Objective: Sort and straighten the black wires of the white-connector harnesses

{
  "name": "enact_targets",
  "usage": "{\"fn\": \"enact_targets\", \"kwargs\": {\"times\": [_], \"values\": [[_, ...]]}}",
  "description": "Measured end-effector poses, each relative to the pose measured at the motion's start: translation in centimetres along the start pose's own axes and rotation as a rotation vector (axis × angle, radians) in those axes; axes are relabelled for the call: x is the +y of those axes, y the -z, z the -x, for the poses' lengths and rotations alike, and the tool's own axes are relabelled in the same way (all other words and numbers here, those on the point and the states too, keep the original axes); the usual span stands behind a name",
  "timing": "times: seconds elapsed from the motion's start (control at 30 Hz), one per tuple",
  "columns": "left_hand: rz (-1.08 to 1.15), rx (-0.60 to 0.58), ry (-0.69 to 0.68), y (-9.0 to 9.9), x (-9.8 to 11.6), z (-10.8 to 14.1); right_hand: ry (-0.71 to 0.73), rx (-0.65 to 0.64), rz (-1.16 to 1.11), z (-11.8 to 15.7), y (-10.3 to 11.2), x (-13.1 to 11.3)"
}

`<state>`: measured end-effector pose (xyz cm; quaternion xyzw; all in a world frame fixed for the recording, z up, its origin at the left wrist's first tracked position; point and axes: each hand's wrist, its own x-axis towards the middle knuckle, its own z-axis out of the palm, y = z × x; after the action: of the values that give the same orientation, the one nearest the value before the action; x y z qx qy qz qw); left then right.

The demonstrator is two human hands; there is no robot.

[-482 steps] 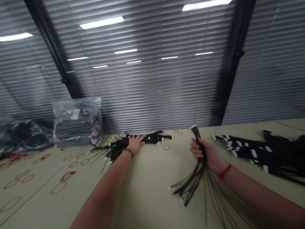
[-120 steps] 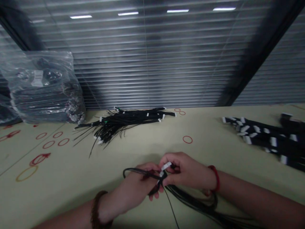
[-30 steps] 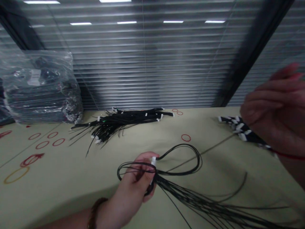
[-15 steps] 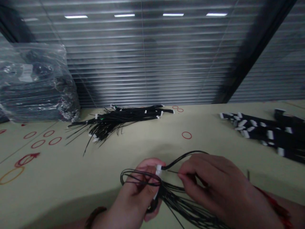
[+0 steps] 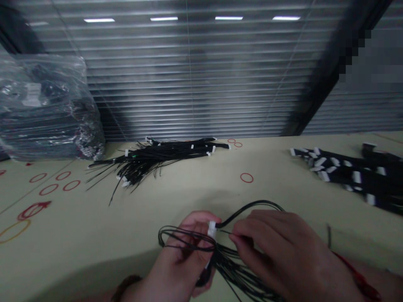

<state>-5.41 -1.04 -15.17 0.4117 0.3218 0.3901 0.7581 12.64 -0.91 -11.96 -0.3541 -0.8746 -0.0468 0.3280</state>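
Head view: from here I see my left hand (image 5: 179,258) clenched around a black cable bundle (image 5: 239,272), with its white connector (image 5: 212,229) standing just above the fingers and a wire loop (image 5: 185,239) lying across them. My right hand (image 5: 283,251) has just closed in on the bundle. Its fingertips (image 5: 234,237) now sit right beside the connector, next to a thin strand, though I cannot tell whether they grip it. The bundle's ends trail down onto the worktop (image 5: 195,197). Farther off lie a loose pile of black cables (image 5: 151,157), a row of white-ended cables (image 5: 349,176) on the right, a clear plastic bag (image 5: 47,109) packed with cables on the left, and a red ring (image 5: 247,178).
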Motion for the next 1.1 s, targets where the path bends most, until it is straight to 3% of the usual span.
{"fn": "enact_targets", "kwargs": {"times": [0.2, 0.4, 0.57, 0.63, 0.83, 1.1], "values": [[-0.004, -0.003, -0.015, 0.0, 0.1, 0.0, 0.012, 0.026, 0.022, 0.0, -0.1, -0.1], [-0.12, 0.021, -0.036, -0.2, -0.2, 0.3, 0.032, -0.041, 0.013, 0.3, -0.6, -0.1], [-0.151, 0.124, -0.062, -0.4, -0.1, 0.0, 0.029, -0.027, 0.054, -0.4, 0.5, 0.0], [-0.141, 0.176, -0.072, -0.5, 0.0, -0.1, -0.012, -0.028, 0.05, -0.5, 1.2, -0.2], [-0.193, 0.188, -0.077, -0.3, -0.5, 0.2, -0.211, -0.277, -0.082, 0.8, 0.7, -1.5], [-0.31, 0.104, -0.179, -0.3, -0.5, 0.8, -0.329, -0.273, -0.202, 0.4, -0.4, -1.9]]}}
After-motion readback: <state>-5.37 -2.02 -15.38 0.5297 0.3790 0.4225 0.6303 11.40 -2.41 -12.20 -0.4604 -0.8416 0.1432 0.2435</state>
